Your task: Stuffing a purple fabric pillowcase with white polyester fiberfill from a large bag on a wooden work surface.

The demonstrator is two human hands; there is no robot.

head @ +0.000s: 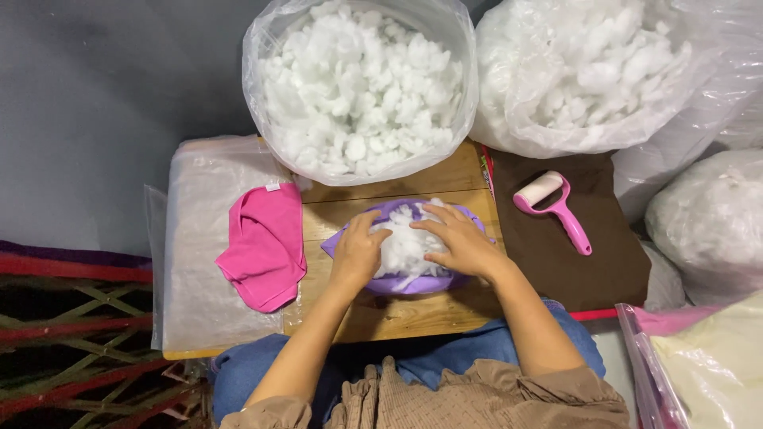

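A purple fabric cover (348, 236) lies on a small wooden board (397, 314) in front of me, with white fluffy stuffing (404, 246) bulging from its opening. My left hand (358, 250) rests on the cover's left side, fingers curled at the edge of the stuffing. Across the right side lies my right hand (459, 238), its fingers pressed flat on the white stuffing and the purple rim. Both hands touch the same piece.
A pink fabric piece (266, 245) lies on a stack of clear plastic bags (199, 238) at left. Two big plastic bags of white stuffing (362, 83) (592, 71) stand behind. A pink lint roller (552, 208) rests on brown cloth (572, 262) at right. More bags sit at right.
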